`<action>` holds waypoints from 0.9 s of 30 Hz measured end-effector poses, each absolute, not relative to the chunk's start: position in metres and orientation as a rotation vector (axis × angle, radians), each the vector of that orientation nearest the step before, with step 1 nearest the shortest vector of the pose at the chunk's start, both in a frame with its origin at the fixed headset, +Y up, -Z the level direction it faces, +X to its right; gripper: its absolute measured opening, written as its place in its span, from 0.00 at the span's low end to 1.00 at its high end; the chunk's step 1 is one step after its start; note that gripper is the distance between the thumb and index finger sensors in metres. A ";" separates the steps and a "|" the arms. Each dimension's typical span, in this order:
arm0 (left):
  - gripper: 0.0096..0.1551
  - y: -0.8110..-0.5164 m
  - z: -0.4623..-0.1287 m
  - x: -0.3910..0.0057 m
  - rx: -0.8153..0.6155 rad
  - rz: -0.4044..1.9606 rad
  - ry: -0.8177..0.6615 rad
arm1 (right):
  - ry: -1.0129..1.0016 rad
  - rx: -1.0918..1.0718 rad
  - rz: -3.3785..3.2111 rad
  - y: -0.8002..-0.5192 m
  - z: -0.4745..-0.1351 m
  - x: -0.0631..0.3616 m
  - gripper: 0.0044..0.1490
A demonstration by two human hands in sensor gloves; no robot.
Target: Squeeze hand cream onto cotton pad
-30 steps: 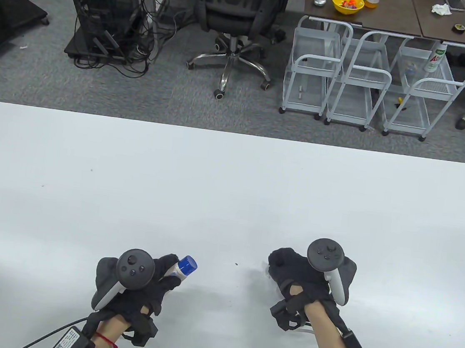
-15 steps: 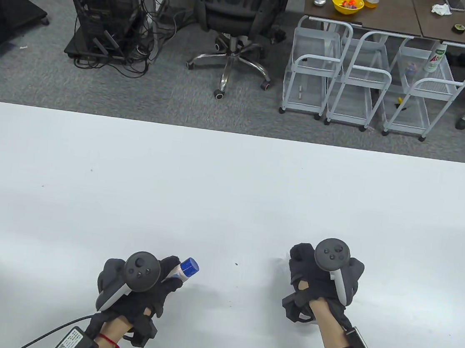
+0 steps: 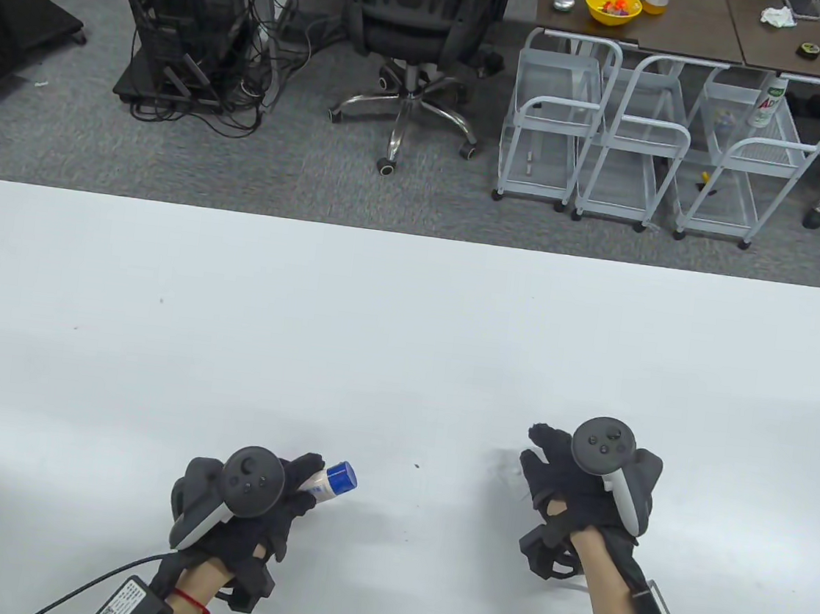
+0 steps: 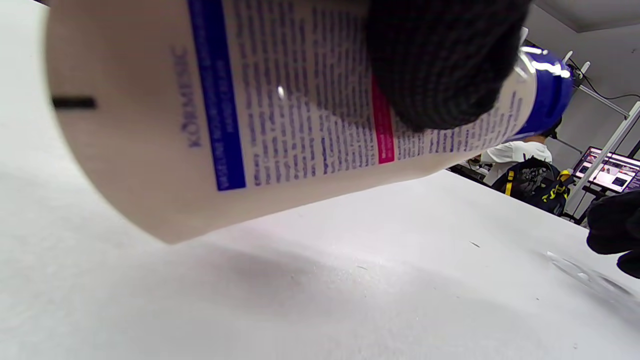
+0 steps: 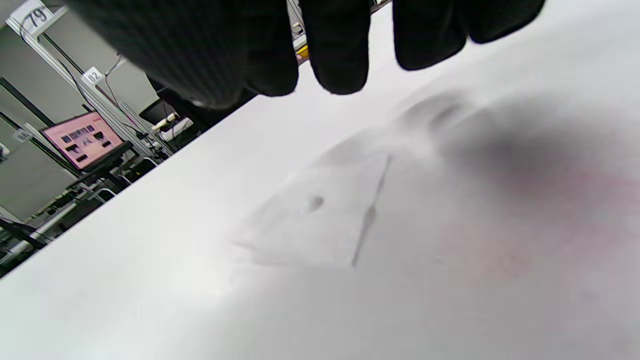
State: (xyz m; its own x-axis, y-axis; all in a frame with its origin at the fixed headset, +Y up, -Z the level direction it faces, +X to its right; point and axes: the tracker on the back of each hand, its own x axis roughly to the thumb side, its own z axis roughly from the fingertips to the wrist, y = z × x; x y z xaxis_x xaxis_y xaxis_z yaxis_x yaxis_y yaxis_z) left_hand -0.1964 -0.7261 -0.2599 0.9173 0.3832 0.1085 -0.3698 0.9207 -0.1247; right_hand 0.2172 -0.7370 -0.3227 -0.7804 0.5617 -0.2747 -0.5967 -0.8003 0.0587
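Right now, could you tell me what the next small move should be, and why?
Probably the left hand lowers the tube onto the table: its blue cap is on, and the cotton pad seems to carry a small dab.

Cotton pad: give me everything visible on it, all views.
The cotton pad is a thin, flat, white square sheet lying on the white table, hard to tell from it in colour. One edge lifts slightly and casts a thin shadow. Near its middle sits a small raised dab, likely cream. In the table view it is only a faint patch just left of the right hand. That hand's fingers hang above it without touching. Nothing else touches it.
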 end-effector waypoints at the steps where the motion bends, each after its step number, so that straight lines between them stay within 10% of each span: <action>1: 0.31 -0.726 -0.261 -0.198 -0.089 0.393 -0.130 | 0.199 -0.294 2.467 -0.733 -0.319 0.217 0.36; 27: 0.32 -0.754 -0.295 -0.242 -0.054 0.060 0.153 | 0.048 0.064 2.607 -0.744 -0.258 0.182 0.42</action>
State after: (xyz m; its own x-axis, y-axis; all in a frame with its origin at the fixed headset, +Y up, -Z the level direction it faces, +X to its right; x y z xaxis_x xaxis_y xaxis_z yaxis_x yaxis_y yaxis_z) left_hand -0.2419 -0.7538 -0.2949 0.9865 0.0558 -0.1543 -0.0640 0.9968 -0.0487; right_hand 0.1820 -0.7438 -0.2585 -0.8599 0.5091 0.0362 -0.5075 -0.8604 0.0467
